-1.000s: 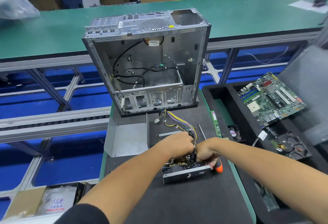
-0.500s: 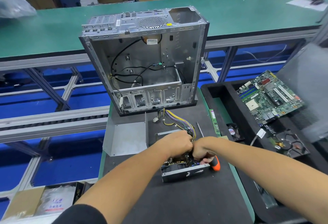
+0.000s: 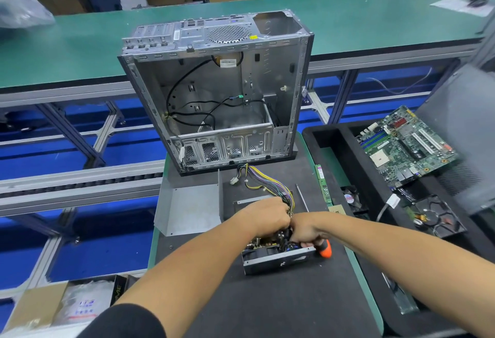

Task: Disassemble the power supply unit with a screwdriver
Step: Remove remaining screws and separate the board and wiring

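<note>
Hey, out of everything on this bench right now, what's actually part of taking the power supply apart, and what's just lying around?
In use:
power supply unit, lid off
its wire bundle, gripped by the left hand
orange-handled screwdriver, held by the right hand

Lying about:
empty computer case
motherboard
RAM stick
small fan
grey metal cover
loose metal rod

Dark mat [image 3: 267, 303] on my green-edged workstation [image 3: 371, 297].
On it I see the opened power supply unit [image 3: 278, 257], an empty computer case [image 3: 222, 91] standing behind it, a grey metal cover [image 3: 190, 209], a loose screwdriver shaft [image 3: 302, 197] and a memory stick [image 3: 322, 185].
</note>
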A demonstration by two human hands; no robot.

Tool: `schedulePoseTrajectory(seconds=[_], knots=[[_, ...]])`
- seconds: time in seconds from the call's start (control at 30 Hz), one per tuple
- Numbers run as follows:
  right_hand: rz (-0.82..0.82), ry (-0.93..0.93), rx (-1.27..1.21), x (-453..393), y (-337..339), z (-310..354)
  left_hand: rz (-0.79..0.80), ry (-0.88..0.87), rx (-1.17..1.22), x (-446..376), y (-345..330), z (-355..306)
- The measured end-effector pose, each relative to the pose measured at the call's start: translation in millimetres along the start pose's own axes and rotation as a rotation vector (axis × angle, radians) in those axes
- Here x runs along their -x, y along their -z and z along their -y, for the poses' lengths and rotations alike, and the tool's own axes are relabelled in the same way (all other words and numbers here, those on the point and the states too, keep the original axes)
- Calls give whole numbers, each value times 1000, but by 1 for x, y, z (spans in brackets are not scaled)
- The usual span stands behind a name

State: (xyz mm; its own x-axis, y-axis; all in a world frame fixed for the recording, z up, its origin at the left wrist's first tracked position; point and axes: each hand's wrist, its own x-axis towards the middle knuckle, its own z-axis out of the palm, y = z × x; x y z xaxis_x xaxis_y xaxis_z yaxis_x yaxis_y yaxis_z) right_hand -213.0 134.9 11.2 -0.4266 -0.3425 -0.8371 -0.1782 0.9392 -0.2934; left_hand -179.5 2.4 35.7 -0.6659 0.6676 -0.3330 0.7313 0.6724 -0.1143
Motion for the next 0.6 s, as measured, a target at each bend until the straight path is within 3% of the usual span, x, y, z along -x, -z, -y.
schedulePoseTrajectory(seconds=[0.3, 0.43, 0.6], knots=[[-2, 35, -60, 13, 9, 2, 1, -30, 13, 0, -3, 0], [120, -11, 59, 24, 25, 6, 23, -7, 24, -1, -2, 0], [95, 3, 122, 28, 28, 14, 41, 9, 24, 0, 5, 1]])
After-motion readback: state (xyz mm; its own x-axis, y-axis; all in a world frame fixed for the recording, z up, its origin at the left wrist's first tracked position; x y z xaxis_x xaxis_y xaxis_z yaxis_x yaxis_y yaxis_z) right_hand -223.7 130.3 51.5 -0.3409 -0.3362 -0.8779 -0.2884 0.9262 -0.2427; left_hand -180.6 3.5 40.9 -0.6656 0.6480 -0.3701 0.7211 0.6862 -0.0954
